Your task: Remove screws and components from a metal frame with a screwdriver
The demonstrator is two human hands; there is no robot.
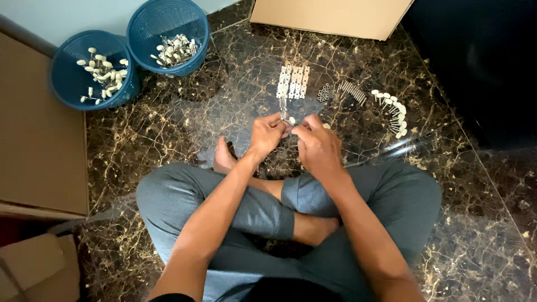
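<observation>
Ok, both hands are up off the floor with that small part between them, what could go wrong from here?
1. The left hand and right hand pinch a small metal strip and a white-capped piece in mid-air; a slip could drop them onto the busy marble floor, where they would probably be hard to spot.
2. The white-capped pins, screws and washers lie loose near the right knee; a leg shift might scatter them.
</observation>
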